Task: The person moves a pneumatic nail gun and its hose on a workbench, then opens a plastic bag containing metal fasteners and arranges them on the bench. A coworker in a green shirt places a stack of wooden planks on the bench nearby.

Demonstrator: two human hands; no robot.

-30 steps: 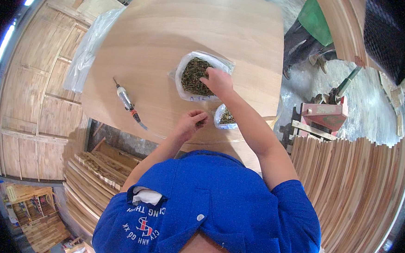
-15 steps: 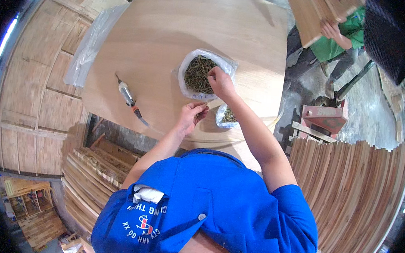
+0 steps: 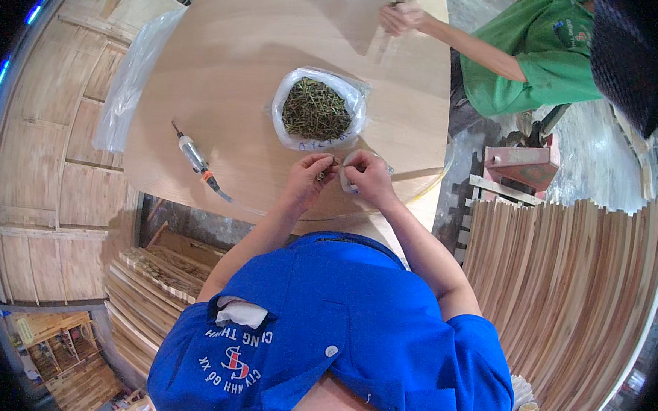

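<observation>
My left hand [image 3: 309, 179] is closed, its fingertips pinching small brassy screw-like pieces, over the near part of the table. Just beside it, my right hand [image 3: 368, 179] is closed too, thumb and finger pressed together close to the left fingertips; what they hold is too small to make out. Beyond both hands stands an open white plastic bag [image 3: 279, 114], its rim rolled down, filled with a heap of thin greenish-gold screw-like pieces [image 3: 316, 110]. A smaller plastic bag [image 3: 348, 182] is mostly hidden behind my right hand.
A slim power screwdriver [image 3: 193, 156] lies on the wooden tabletop [image 3: 224, 71] at the left. Clear plastic sheeting [image 3: 137, 81] hangs over the left edge. At the far right a person in green [image 3: 534, 60] reaches over the table. Wooden strips [image 3: 557, 295] are stacked at right.
My right hand has come out of the large bag and back toward me, meeting my left hand. The person in green, earlier carrying a wooden board, now leans in with a hand over the table.
</observation>
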